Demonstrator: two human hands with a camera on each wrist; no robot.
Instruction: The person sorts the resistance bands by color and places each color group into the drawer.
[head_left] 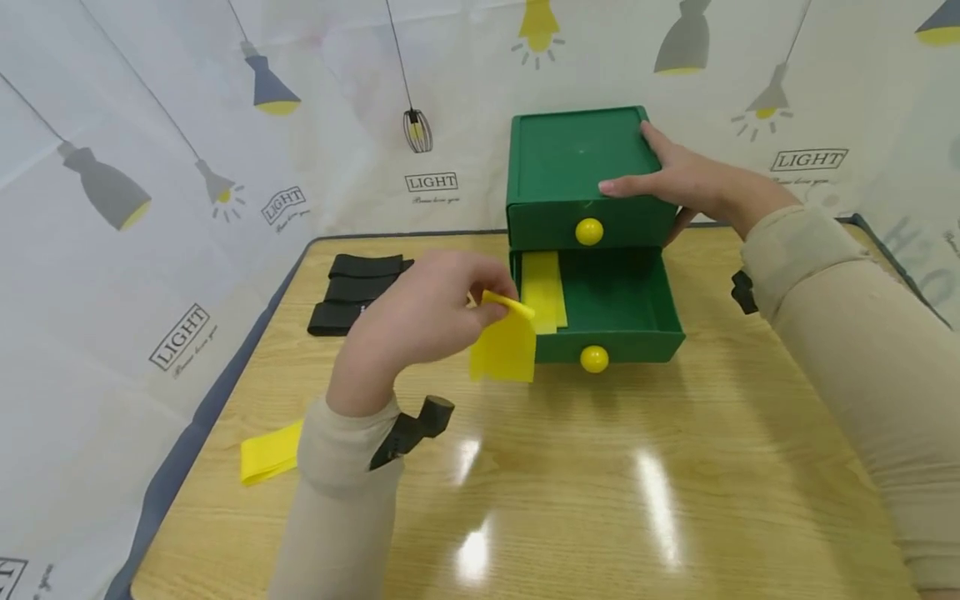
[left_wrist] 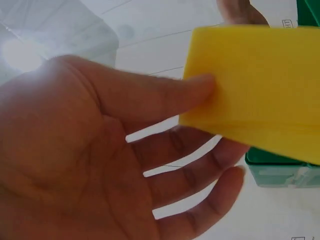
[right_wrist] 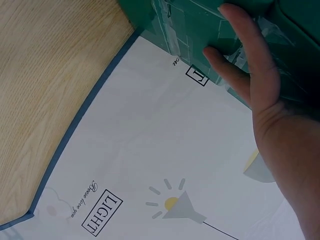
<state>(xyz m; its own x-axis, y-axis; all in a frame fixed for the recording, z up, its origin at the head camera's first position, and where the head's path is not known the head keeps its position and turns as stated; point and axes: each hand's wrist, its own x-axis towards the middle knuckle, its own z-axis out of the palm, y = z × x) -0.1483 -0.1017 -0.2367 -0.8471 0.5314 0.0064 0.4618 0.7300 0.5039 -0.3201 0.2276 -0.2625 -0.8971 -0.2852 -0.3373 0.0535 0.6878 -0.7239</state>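
Observation:
My left hand (head_left: 431,312) pinches a yellow resistance band (head_left: 506,346), which looks folded flat, between thumb and fingers. It hangs just in front of the left side of the lower drawer (head_left: 622,348), which is pulled out. In the left wrist view the thumb lies over the band (left_wrist: 255,80). Inside that drawer, along its left wall, lie yellow bands (head_left: 542,292). My right hand (head_left: 690,179) rests on the top right of the green drawer box (head_left: 577,154). Its fingers are spread, and some reach down the side wall, as the right wrist view shows.
Another folded yellow band (head_left: 270,452) lies on the wooden table (head_left: 570,500) at the left. Black folded bands (head_left: 360,287) sit behind my left hand, partly covered by it. The upper drawer, with a yellow knob (head_left: 589,232), is closed. A printed cloth (head_left: 465,83) hangs behind the table.

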